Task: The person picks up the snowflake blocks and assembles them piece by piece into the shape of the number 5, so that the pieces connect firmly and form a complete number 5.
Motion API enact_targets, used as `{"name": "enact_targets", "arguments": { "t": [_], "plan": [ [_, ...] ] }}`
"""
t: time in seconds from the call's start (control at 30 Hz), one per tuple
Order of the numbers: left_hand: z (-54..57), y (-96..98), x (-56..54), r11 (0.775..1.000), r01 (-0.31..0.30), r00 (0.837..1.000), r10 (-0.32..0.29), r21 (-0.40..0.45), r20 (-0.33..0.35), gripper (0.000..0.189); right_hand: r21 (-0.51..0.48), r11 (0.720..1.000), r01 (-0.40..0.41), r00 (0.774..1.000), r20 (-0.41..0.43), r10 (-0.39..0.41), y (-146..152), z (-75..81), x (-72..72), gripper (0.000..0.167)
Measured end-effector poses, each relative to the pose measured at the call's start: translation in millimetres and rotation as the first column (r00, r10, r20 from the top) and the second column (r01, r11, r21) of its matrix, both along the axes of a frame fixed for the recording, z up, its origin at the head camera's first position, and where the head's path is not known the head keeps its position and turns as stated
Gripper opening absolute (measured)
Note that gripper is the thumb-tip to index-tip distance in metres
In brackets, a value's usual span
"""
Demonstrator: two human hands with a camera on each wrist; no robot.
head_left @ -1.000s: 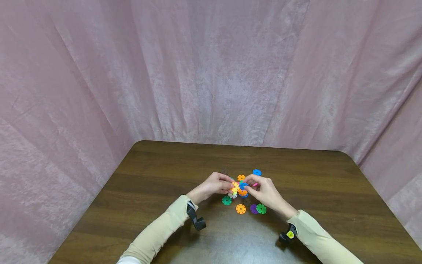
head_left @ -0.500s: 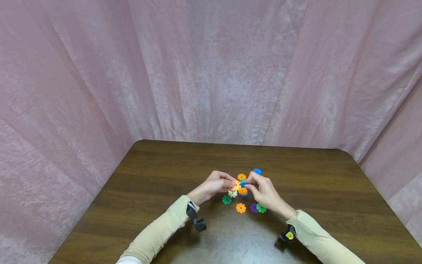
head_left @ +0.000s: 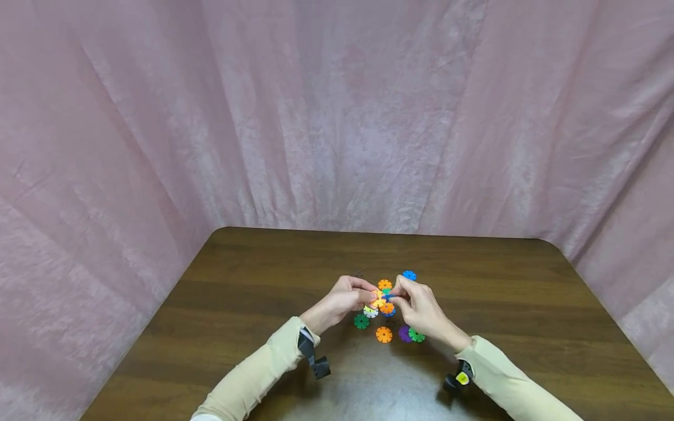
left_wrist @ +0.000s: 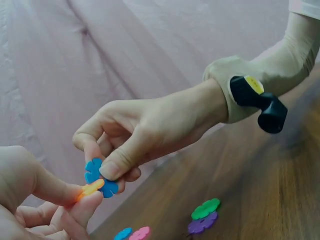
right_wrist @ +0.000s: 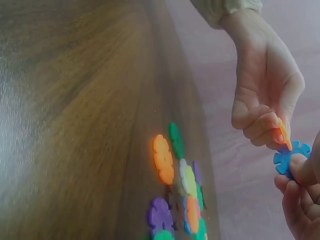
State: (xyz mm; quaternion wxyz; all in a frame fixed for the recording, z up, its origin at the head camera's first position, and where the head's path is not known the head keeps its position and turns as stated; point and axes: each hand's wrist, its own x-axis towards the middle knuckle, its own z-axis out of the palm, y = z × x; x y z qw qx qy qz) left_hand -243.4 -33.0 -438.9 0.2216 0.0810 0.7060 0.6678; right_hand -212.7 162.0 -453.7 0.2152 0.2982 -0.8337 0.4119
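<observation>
My left hand (head_left: 344, 299) pinches an orange notched disc (left_wrist: 90, 189) between thumb and fingers. Facing it, my right hand (head_left: 421, 304) pinches a blue notched disc (left_wrist: 93, 172) by its edge. In the left wrist view the two flower-shaped discs meet crosswise, the orange rim at a notch of the blue one. The right wrist view also has the orange disc's edge at the rim of the blue disc (right_wrist: 284, 159). Both hands are above the loose discs; the fingertips hide part of each held piece.
Several loose notched discs lie on the brown wooden table (head_left: 263, 263) under and around the hands. Nearest the person are an orange disc (head_left: 384, 334), a purple one (head_left: 405, 334) and a green one (head_left: 416, 335). A pink curtain (head_left: 337, 117) hangs behind.
The blue disc in my right hand has turned from nearly face-up to edge-on and come against the orange disc. The left hand has shifted slightly right; the loose discs stay put.
</observation>
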Motion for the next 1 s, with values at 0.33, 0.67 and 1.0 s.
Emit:
{"name": "enact_targets", "arguments": {
  "t": [0.33, 0.67, 1.0],
  "plan": [
    [0.6, -5.3, -3.9, 1.0, 0.004, 1.0, -0.004, -0.005, -0.01, 0.023, -0.037, 0.999, -0.013, 0.995, 0.102, 0.016, -5, 2.4, -1.8, 0.021],
    [-4.9, -10.2, -4.9, 0.999, 0.035, 0.999, -0.035, -0.017, 0.037, 0.022, -0.015, 0.996, -0.089, 0.961, 0.261, 0.089, 0, -4.9, -5.2, 0.013],
    [-10.4, -20.4, -6.6, 1.0, 0.02, 0.999, -0.019, -0.018, 0.027, 0.027, 0.046, 0.992, -0.116, 0.948, 0.302, 0.097, 3, -9.8, -11.7, 0.022]
  ]
}}
